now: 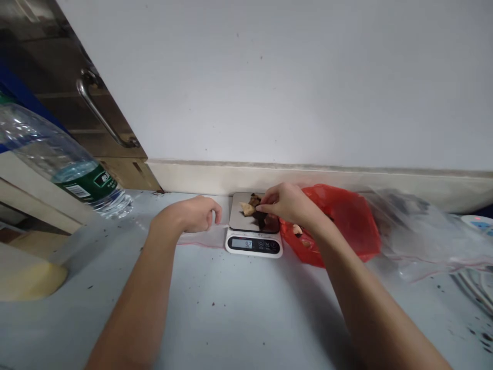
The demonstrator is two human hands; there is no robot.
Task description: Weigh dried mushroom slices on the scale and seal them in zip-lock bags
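Observation:
A white kitchen scale with a metal plate stands against the wall, its display reading what looks like "92". Dried, curled pieces, some dark brown and some pale cream, lie on the plate. My right hand reaches over the plate from the right, thumb and fingertips closed on a dark piece at the edge of the pile. To the left of the scale, my left hand is curled over a clear zip bag with a red seal line, its fingertips at the bag's edge and partly hidden.
Right of the scale sits an open red plastic bag holding similar pieces. Clear plastic bags lie beyond it. A tilted water bottle is at the left, near a pale yellow-bottomed container. Dark crumbs dot the tabletop.

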